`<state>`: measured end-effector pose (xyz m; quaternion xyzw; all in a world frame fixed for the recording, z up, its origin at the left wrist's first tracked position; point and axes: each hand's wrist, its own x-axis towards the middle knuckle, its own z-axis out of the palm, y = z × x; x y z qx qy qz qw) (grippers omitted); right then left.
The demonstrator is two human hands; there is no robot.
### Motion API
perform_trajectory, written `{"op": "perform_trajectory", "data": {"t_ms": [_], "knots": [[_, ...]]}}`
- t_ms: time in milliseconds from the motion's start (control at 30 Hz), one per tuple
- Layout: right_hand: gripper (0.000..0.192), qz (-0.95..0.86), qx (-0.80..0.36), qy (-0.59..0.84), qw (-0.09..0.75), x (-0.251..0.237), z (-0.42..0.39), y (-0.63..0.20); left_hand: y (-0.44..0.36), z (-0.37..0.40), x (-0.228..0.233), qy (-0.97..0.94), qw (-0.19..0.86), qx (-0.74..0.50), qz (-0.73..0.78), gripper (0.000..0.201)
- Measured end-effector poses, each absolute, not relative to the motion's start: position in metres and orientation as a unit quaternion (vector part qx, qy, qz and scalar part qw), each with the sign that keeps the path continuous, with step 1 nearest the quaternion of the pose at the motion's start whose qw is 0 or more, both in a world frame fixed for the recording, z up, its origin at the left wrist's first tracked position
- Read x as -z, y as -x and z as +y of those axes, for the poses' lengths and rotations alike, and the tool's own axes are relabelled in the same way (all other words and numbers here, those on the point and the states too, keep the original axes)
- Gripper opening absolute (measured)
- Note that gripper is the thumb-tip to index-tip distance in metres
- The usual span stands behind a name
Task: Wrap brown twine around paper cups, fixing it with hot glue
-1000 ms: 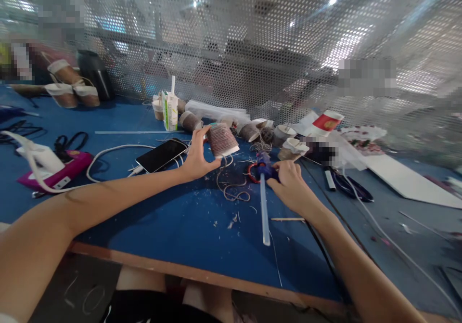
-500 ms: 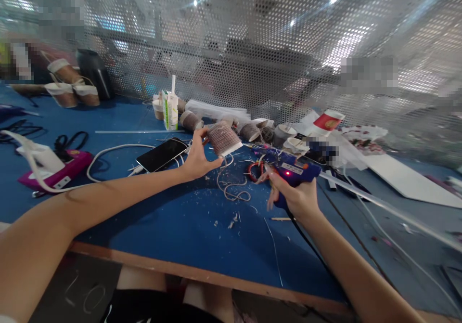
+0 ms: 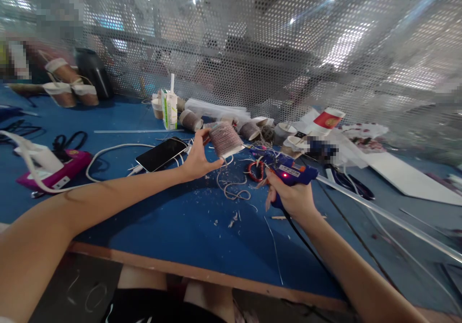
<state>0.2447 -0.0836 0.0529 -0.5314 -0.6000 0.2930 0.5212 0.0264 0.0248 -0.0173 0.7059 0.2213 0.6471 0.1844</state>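
Head view: glue gun [image 3: 288, 171] in right hand's [image 3: 292, 199] grip, nozzle leftward toward left-hand-gripped [image 3: 197, 159] cup [image 3: 224, 139].

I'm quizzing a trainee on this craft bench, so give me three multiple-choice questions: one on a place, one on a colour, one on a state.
1. Where does the phone lie?
A. on the blue table, just beyond the left hand
B. on the floor
C. in the right hand

2. What colour is the glue gun?
A. yellow
B. blue
C. white

3. The twine-wrapped cup is
A. standing on the table
B. held up, tilted, by the left hand
C. lying crushed

Answers: 1 A, it rests flat there; 2 B, its body is blue; 3 B, fingers grip it above the table.
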Motion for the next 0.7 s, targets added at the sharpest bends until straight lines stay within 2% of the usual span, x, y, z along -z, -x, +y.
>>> {"op": "perform_trajectory", "data": {"t_ms": [267, 467, 700], "knots": [[0.043, -0.596, -0.285, 0.54, 0.521, -0.055, -0.086, -0.242, -0.026, 0.024, 0.016, -0.712, 0.169, -0.647, 0.214, 0.074], [0.045, -0.628, -0.306, 0.541, 0.468, -0.053, -0.082, -0.251, -0.026, 0.024, 0.015, -0.713, 0.165, -0.645, 0.22, 0.075], [0.046, -0.668, -0.289, 0.52, 0.446, -0.052, -0.081, -0.253, -0.026, 0.023, 0.014, -0.712, 0.162, -0.645, 0.223, 0.075]]}}
